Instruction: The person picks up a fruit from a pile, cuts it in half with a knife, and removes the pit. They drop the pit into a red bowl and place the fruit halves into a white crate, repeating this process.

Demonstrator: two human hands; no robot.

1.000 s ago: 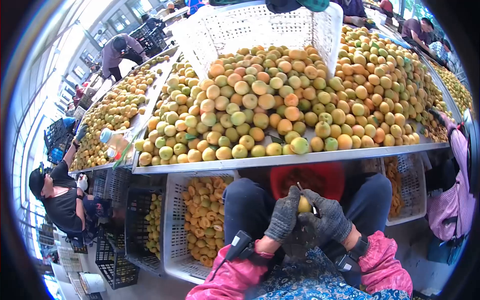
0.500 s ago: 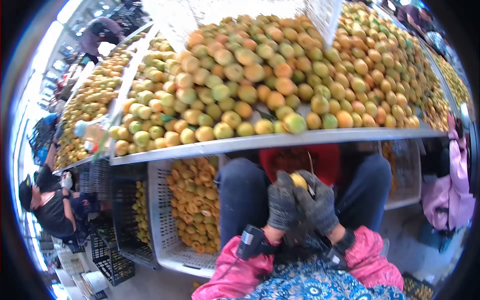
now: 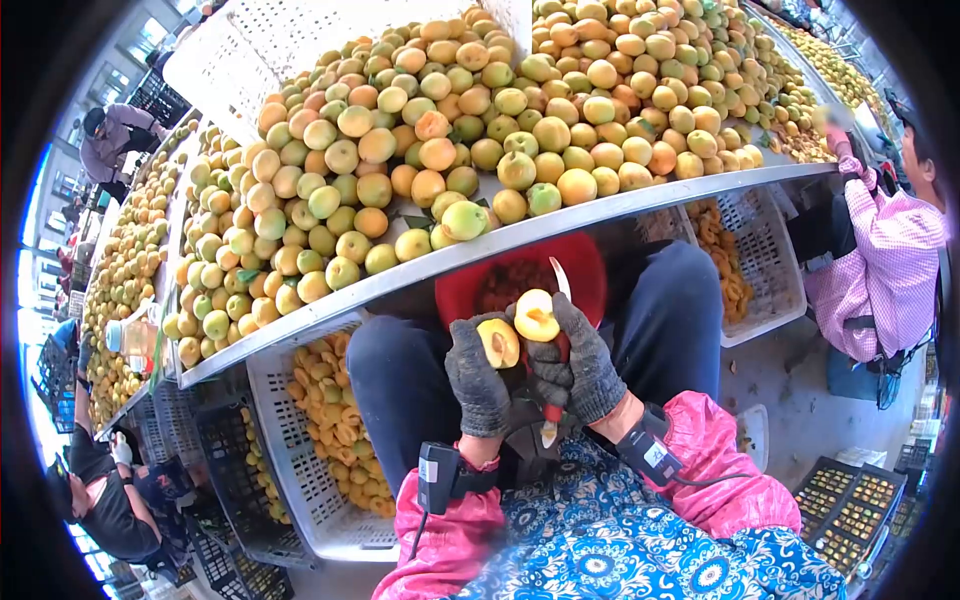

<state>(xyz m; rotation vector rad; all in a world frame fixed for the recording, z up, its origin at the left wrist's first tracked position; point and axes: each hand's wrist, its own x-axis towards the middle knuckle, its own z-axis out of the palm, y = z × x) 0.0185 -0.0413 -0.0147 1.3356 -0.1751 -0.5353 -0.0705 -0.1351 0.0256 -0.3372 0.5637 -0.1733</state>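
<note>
My left hand [image 3: 477, 380], in a dark knit glove, holds one half of a cut apricot [image 3: 499, 343] with the cut face up. In its own glove, my right hand [image 3: 585, 362] holds the other apricot half [image 3: 536, 315] together with a small knife [image 3: 561, 280], blade pointing up. Both hands are over my lap, just above a red bucket [image 3: 590, 268] between my knees. Pink sleeves and a blue patterned apron fill the bottom of the view.
A metal table [image 3: 560, 222] heaped with whole apricots [image 3: 420, 150] runs just ahead. A white crate of halved fruit [image 3: 322, 440] stands under it at left, another crate [image 3: 760, 250] at right. A person in a pink checked shirt [image 3: 885, 270] sits right; others work at left.
The whole apricot held between both hands has come apart into two halves, one in each hand. The view has tilted and swung left.
</note>
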